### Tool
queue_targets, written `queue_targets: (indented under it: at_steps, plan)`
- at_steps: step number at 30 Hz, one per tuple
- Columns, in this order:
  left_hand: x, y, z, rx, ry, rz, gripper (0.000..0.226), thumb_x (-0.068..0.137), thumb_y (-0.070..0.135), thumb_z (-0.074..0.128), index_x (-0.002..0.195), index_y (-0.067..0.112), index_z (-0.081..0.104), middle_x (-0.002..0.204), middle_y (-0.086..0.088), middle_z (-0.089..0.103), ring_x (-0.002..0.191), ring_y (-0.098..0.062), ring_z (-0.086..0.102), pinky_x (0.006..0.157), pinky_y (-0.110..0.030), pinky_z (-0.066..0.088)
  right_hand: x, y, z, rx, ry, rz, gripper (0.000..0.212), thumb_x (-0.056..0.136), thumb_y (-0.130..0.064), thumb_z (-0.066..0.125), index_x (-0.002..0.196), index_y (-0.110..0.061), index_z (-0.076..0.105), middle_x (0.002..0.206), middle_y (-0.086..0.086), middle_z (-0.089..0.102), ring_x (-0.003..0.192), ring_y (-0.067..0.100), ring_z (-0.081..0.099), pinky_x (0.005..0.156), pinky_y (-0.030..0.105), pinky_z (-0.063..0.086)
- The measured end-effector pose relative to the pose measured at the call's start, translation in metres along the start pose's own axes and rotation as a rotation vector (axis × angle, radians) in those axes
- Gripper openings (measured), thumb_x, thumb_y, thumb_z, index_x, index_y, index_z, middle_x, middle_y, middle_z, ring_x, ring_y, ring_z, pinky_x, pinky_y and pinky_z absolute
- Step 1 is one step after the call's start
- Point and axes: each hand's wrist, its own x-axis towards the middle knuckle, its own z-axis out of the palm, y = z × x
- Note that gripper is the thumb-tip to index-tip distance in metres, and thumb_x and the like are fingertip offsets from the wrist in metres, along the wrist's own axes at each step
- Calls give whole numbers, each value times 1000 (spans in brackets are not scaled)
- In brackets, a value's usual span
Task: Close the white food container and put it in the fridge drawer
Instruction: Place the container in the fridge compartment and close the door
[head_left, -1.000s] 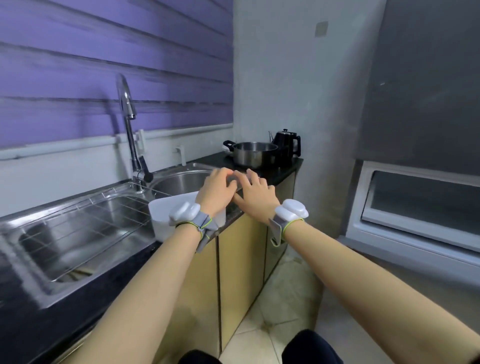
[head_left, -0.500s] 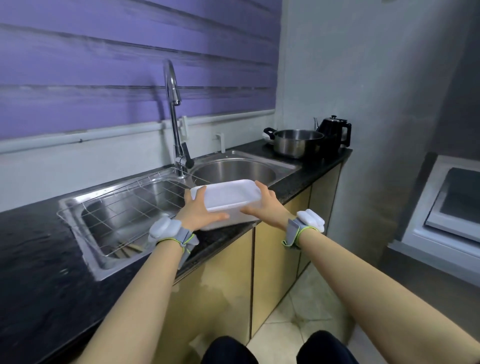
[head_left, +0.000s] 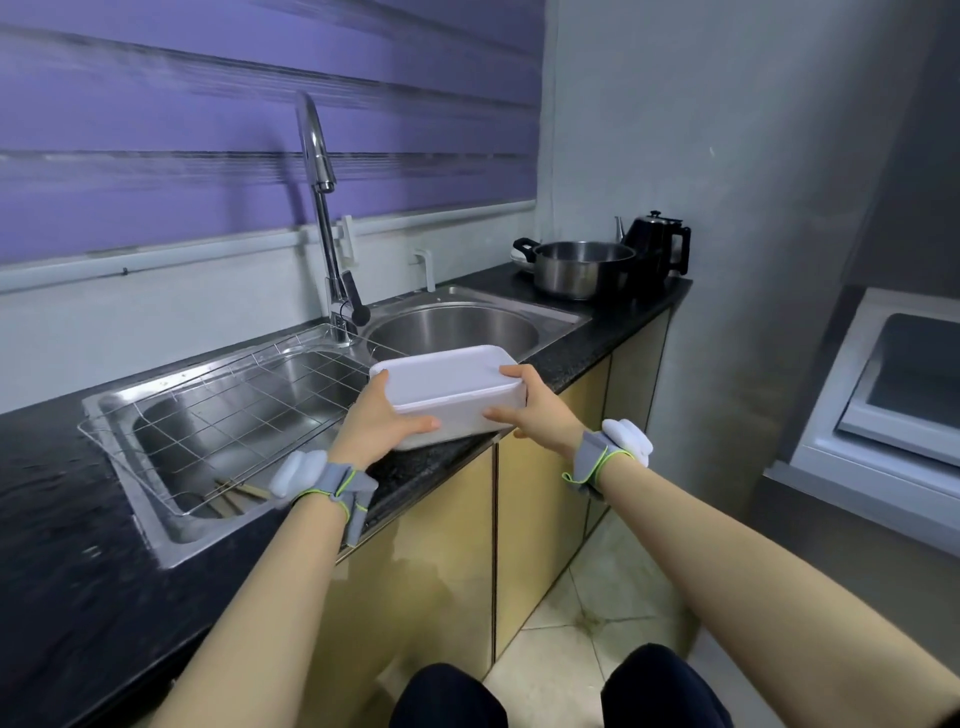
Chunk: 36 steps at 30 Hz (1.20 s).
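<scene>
- You hold the white food container (head_left: 447, 392) between both hands at the front edge of the dark countertop (head_left: 587, 348), just in front of the round sink basin (head_left: 452, 327).
- Your left hand (head_left: 376, 423) clasps the container's left end, thumb along the near side wall, fingers out of sight behind it.
- Your right hand (head_left: 537, 408) clasps the right end, one finger lying on the lid's corner, thumb pressed to the near side.
- The lid (head_left: 441, 371) sits flat across the top with no gap showing on the near side, so the closing step looks done. Whether it is fully snapped down on the far side cannot be told from here.
- The container's near bottom edge appears to meet or just clear the countertop; which of the two cannot be told.
- What remains, by this picture: carry the container away from the counter, reach the fridge, open its drawer and set the container inside.
- No fridge drawer can be made out. A white-framed appliance (head_left: 883, 395) stands low at your right, but what it is cannot be told.
- Nearby and untouched: the tap (head_left: 317, 171), the wire rack (head_left: 234, 405) over the left basin, a steel pot (head_left: 584, 267) and a black kettle (head_left: 657, 241) at the far end of the counter.
- Judgement: roughly the first half is finished; the whole of the putting-away is left.
</scene>
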Motion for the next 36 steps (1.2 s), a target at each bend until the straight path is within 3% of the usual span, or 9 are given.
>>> queue_targets:
  at_steps: [5, 9, 14, 18, 22, 25, 28, 32, 36]
  plan:
    - [-5, 33, 22, 8, 53, 110, 78, 66, 22, 83, 130, 10, 41, 117, 2, 44, 103, -13, 43, 82, -23, 33, -10, 13, -26, 125, 112, -2, 58, 84, -24, 69, 133, -24, 38, 133, 12, 46, 108, 33, 58, 86, 43, 57]
    - [-5, 61, 42, -36, 44, 203, 78, 67, 19, 81, 132, 10, 39, 129, -10, 46, 117, -21, 46, 88, -29, 39, -22, 20, -54, 165, 209, -17, 57, 83, -26, 70, 130, -29, 39, 133, 10, 45, 103, 31, 60, 87, 43, 57]
    - [-11, 97, 92, -74, -33, 249, 91, 70, 23, 79, 144, 11, 27, 144, -7, 38, 113, -3, 32, 87, -17, 27, -50, 48, -108, 101, 340, 12, 58, 80, -32, 71, 129, -33, 40, 132, 8, 48, 115, 29, 53, 97, 40, 48]
    - [-20, 121, 135, -151, -131, 241, 97, 73, 25, 78, 149, 13, 18, 153, -4, 29, 137, -14, 30, 93, -15, 22, -75, 72, -147, 31, 400, 61, 58, 79, -35, 71, 128, -36, 41, 131, 9, 48, 118, 29, 50, 102, 42, 44]
    - [-31, 152, 183, -141, -200, 267, 98, 73, 30, 77, 149, 14, 18, 154, -3, 26, 139, -18, 29, 96, -22, 26, -106, 95, -191, -22, 479, 103, 58, 79, -34, 72, 128, -34, 41, 130, 11, 51, 116, 28, 52, 97, 35, 44]
    - [-38, 171, 211, -144, -246, 306, 98, 73, 31, 77, 149, 12, 18, 155, -5, 25, 141, -19, 27, 95, -19, 24, -126, 106, -216, -39, 521, 128, 59, 81, -33, 72, 130, -30, 41, 131, 12, 51, 115, 30, 54, 94, 38, 47]
    - [-44, 188, 234, -151, -292, 339, 99, 74, 34, 76, 150, 12, 17, 156, -5, 23, 142, -21, 26, 105, -26, 28, -146, 114, -236, -34, 547, 128, 58, 82, -29, 71, 132, -27, 41, 135, 12, 48, 115, 31, 53, 83, 34, 52]
    - [-54, 211, 267, -132, -344, 397, 98, 72, 42, 76, 148, 14, 21, 153, -4, 30, 139, -23, 32, 102, -31, 34, -174, 130, -263, -44, 616, 174, 57, 83, -29, 71, 131, -28, 41, 136, 12, 47, 119, 32, 52, 102, 44, 44]
    - [-70, 233, 302, -132, -415, 411, 96, 71, 45, 75, 147, 18, 23, 154, -3, 31, 138, -23, 35, 109, -39, 37, -204, 149, -290, -72, 674, 217, 57, 81, -32, 72, 129, -31, 42, 132, 8, 48, 117, 30, 52, 104, 44, 42]
